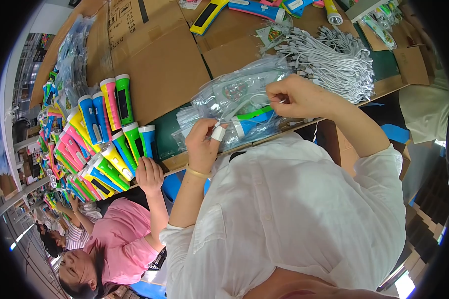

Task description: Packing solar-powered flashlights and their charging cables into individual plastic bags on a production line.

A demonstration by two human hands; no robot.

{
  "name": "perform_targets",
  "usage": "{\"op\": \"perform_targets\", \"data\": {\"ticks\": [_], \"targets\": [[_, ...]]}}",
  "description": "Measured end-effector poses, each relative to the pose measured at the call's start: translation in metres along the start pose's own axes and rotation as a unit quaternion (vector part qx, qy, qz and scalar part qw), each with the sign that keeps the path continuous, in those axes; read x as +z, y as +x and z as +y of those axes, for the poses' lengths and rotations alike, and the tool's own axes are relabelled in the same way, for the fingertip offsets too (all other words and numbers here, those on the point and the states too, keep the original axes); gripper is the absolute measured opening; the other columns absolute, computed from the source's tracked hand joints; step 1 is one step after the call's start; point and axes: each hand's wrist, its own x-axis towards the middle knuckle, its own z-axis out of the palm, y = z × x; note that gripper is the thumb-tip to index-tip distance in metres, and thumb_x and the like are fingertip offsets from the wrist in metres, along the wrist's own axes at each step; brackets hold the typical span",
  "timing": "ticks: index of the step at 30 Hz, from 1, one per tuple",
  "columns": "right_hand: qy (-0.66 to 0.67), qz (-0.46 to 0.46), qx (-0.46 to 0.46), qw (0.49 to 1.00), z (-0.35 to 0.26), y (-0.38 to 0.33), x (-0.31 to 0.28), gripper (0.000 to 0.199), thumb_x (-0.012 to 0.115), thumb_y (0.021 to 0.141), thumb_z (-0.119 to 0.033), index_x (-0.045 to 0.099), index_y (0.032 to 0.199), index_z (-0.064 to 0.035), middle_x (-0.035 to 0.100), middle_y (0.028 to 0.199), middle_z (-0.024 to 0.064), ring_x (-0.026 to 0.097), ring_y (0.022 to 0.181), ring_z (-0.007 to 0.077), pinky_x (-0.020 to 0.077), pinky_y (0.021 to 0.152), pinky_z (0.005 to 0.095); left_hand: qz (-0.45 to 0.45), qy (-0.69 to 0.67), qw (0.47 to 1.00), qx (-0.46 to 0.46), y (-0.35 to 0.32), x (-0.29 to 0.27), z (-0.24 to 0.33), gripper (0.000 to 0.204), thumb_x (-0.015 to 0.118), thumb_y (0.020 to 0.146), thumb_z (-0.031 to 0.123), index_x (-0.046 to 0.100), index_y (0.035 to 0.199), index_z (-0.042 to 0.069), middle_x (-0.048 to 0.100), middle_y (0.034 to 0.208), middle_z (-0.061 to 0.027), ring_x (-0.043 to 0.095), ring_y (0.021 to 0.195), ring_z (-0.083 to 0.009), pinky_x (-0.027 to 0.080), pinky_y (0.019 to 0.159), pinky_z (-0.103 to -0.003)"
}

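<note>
Cardboard-covered workbench (159,70) carries the work. Blue-and-green plastic torch (252,121) lies inside a clear plastic sleeve (234,94), long axis running left-right, near the bench's front edge. Left hand (203,144) pinches the sleeve's edge shut. Right hand (294,95) is closed on a thin white cable (254,102). Bundled white cables (334,62) lie beyond.

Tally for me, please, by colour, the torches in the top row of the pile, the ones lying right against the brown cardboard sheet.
Blue torches: 2
Pink torch: 1
Green torch: 1
Total: 4
</note>
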Motion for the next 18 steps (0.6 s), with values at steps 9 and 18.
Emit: {"op": "perform_targets", "data": {"ticks": [9,18], "targets": [[-0.001,-0.035,-0.133,0.991,-0.005,0.047,0.038,0.019,0.073,0.084,-0.012,0.057,0.089,-0.0030,0.053,0.076,0.0085,0.055,0.067,0.0210,0.0464,0.062,0.0363,0.064,-0.068,0.995,0.037,-0.001,0.007,0.018,0.015,0.074,0.085,0.005,0.071,0.099,0.000,0.071,0.091,-0.0106,0.066,0.080,-0.0176,0.053,0.075,-0.028],[0.177,-0.048,-0.041,0.982,-0.029,0.045,0.038,0.022,0.074,0.087,-0.012,0.059,0.099,-0.0012,0.057,0.075,0.0060,0.057,0.070,0.0148,0.0486,0.064,0.0322,0.067,-0.075,0.991,0.091,0.003,0.011,0.026,0.016,0.068,0.085,-0.003,0.070,0.100,0.001,0.073,0.100,-0.0123,0.071,0.088,-0.0249,0.056,0.078,-0.031]]}}
